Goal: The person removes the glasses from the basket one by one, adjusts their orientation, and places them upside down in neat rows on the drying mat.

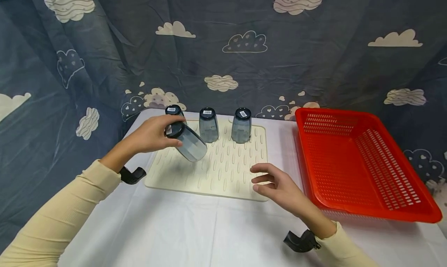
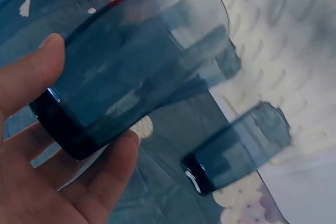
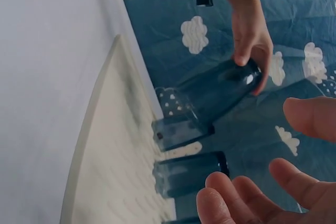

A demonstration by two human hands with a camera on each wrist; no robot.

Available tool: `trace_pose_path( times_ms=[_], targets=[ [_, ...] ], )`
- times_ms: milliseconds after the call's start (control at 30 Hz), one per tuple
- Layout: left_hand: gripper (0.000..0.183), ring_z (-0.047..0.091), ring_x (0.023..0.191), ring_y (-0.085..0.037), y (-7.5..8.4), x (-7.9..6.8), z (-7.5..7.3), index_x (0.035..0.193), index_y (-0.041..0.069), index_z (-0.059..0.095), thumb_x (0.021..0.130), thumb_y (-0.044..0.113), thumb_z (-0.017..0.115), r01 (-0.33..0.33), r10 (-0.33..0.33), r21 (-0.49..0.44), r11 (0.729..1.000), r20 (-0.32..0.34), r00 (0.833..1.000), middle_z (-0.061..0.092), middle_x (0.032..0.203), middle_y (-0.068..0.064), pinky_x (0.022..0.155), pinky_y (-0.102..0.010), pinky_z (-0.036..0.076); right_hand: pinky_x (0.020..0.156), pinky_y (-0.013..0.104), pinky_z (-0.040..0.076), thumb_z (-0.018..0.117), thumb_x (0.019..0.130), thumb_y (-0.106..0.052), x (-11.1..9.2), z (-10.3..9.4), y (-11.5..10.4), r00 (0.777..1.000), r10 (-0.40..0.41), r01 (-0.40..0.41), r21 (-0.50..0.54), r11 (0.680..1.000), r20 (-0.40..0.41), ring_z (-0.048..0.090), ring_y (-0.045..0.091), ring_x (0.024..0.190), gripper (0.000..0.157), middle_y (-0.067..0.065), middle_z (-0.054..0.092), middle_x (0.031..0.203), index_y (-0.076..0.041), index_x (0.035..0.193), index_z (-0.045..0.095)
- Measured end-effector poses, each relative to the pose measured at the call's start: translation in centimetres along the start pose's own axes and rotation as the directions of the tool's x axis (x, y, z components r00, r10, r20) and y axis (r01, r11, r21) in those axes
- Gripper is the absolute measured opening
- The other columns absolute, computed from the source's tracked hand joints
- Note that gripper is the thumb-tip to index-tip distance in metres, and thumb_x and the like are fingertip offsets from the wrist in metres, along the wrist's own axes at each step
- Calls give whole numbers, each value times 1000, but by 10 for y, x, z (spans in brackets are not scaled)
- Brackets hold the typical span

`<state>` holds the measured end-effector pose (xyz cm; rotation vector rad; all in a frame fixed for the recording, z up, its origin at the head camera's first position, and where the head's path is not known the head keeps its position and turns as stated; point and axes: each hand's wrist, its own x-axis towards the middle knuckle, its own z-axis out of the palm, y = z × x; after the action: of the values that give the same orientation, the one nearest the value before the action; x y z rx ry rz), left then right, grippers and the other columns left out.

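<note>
My left hand (image 1: 153, 134) grips a blue-tinted drinking glass (image 1: 193, 143) near its dark base, thumb on one side and fingers on the other. The glass is tilted, its mouth pointing down and right above the cream drying mat (image 1: 223, 177). Three similar glasses stand upside down along the mat's back edge: a left one (image 1: 174, 110) partly hidden by the held glass, a middle one (image 1: 208, 128) and a right one (image 1: 241, 126). Over the mat's front right corner, my right hand (image 1: 276, 187) holds nothing, its fingers loosely bent and apart.
A red perforated plastic basket (image 1: 335, 205) stands right of the mat on the white tablecloth (image 1: 174, 228). Behind the table hangs a dark cloth (image 1: 209, 11) with a cloud pattern. Each wrist carries a black strap mount (image 1: 302, 241).
</note>
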<state>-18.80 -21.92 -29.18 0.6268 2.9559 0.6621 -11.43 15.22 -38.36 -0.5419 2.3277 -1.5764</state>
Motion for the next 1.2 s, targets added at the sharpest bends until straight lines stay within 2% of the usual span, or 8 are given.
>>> trace_pose_path(
  times_ms=[200, 367, 467, 633, 833, 1033, 1200],
  targets=[
    [71, 62, 108, -31, -23, 0, -1, 145, 6, 49, 83, 24, 79, 34, -34, 97, 995, -1, 999, 60, 136, -19, 90, -49, 51, 85, 21, 56, 69, 92, -16, -7, -10, 4, 1000, 14, -15, -44, 999, -12, 64, 32, 115, 46, 19, 55, 136, -4, 133, 52],
    [70, 60, 94, -27, -40, -1, 0, 144, 2, 49, 83, 22, 79, 64, -64, 123, 990, -4, 998, 63, 128, -19, 84, -46, 49, 85, 21, 55, 69, 92, -15, -8, -12, 7, 999, 36, -38, -64, 997, -23, 63, 36, 117, 46, 20, 55, 137, -4, 134, 52],
    [70, 60, 89, -26, -47, -2, 2, 144, 2, 49, 83, 21, 78, 92, -93, 126, 988, 2, 996, 64, 126, -20, 80, -45, 50, 87, 24, 55, 69, 92, -16, -9, -13, 8, 999, 34, -38, -118, 992, -39, 63, 36, 117, 47, 17, 57, 136, -6, 134, 52],
    [70, 61, 94, -29, -58, -3, 7, 144, 2, 48, 84, 22, 78, 130, -132, 143, 981, 3, 991, 62, 131, -21, 82, -47, 50, 89, 34, 57, 72, 90, -18, -10, -11, 9, 997, -24, 7, -242, 970, -67, 64, 32, 113, 49, 14, 59, 135, -10, 134, 53],
    [71, 61, 91, -28, -67, -2, 16, 144, 2, 48, 83, 21, 79, 140, -142, 141, 980, 1, 990, 66, 119, -20, 78, -46, 50, 90, 41, 57, 73, 89, -16, -10, -11, 9, 994, -67, 40, -296, 954, -81, 65, 29, 112, 50, 13, 59, 134, -9, 134, 53],
    [72, 64, 101, -35, -70, 1, 24, 145, 0, 47, 83, 20, 78, 143, -146, 151, 978, 12, 989, 61, 132, -24, 85, -51, 51, 90, 40, 57, 73, 88, -14, -9, -11, 11, 993, -84, 52, -313, 948, -87, 64, 32, 114, 49, 13, 59, 133, -10, 133, 53],
    [71, 63, 106, -36, -72, 3, 29, 145, 1, 47, 84, 20, 77, 151, -153, 148, 977, 3, 988, 59, 135, -24, 89, -54, 50, 90, 37, 57, 73, 88, -13, -7, -11, 12, 991, -99, 65, -325, 943, -90, 64, 32, 115, 48, 13, 60, 132, -10, 132, 53]
  ],
)
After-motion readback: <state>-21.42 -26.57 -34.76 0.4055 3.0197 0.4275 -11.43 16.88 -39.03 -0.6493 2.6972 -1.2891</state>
